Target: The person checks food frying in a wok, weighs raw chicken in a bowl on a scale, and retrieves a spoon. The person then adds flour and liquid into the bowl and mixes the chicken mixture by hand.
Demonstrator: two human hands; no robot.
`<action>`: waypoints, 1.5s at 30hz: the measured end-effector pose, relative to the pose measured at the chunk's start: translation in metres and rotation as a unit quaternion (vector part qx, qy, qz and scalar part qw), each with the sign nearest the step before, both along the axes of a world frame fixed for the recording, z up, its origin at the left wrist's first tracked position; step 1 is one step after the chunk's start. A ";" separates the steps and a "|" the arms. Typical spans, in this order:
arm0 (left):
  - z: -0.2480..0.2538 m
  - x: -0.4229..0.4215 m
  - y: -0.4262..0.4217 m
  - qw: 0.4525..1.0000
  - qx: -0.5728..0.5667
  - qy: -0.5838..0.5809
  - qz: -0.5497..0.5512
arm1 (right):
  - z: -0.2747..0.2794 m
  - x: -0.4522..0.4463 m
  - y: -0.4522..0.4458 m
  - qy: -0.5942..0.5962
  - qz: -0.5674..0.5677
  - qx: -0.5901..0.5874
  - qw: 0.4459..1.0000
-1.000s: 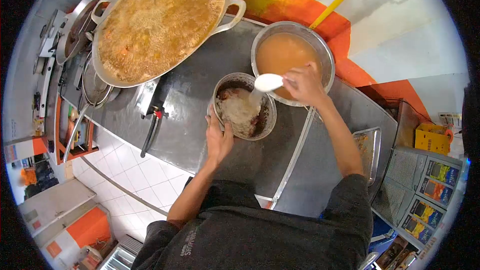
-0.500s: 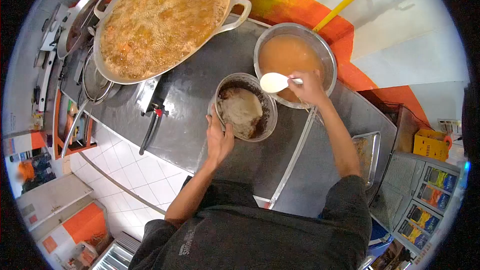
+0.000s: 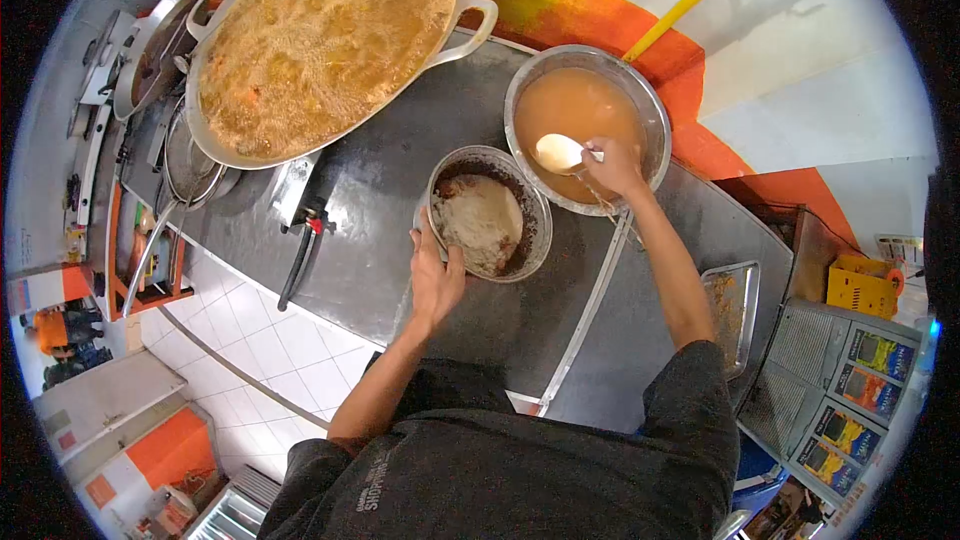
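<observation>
My right hand (image 3: 613, 168) is closed round the handle of a white plastic spoon (image 3: 559, 153). The spoon's head is over the orange-brown liquid in a wide metal basin (image 3: 655, 105); whether it touches the surface I cannot tell. Left of the basin stands a smaller metal bowl (image 3: 541, 252) with pale beige powder (image 3: 480, 225) heaped over something dark reddish-brown. My left hand (image 3: 437, 280) grips this bowl at its near left side, the thumb by the rim and the fingers along the outer wall.
A huge two-handled pan (image 3: 452, 35) of bubbling oil (image 3: 320, 40) stands at the upper left. Below it is a black hose with a red valve (image 3: 316, 225). A metal tray (image 3: 745, 315) lies at the right. A person in orange (image 3: 60, 330) is far left.
My right hand has shifted the spoon slightly right and down, from near the basin's left rim to farther over the liquid. My left hand stays at the bowl.
</observation>
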State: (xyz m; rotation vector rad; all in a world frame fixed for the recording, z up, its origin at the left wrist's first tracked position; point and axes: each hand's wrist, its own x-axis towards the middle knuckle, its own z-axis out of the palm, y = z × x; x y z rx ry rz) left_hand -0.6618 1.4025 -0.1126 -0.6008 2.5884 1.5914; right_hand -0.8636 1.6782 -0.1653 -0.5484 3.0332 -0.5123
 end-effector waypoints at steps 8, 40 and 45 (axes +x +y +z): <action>-0.002 0.000 0.000 1.000 -0.014 0.013 -0.018 | 0.098 0.046 -0.041 0.040 0.167 0.026 0.985; -0.073 0.102 -0.045 0.997 0.061 -0.004 -0.046 | 0.031 0.227 -0.162 -0.156 -0.173 0.068 0.970; -0.089 0.120 -0.070 0.982 0.111 -0.007 -0.153 | 0.001 0.227 -0.198 -0.170 -0.255 0.098 0.947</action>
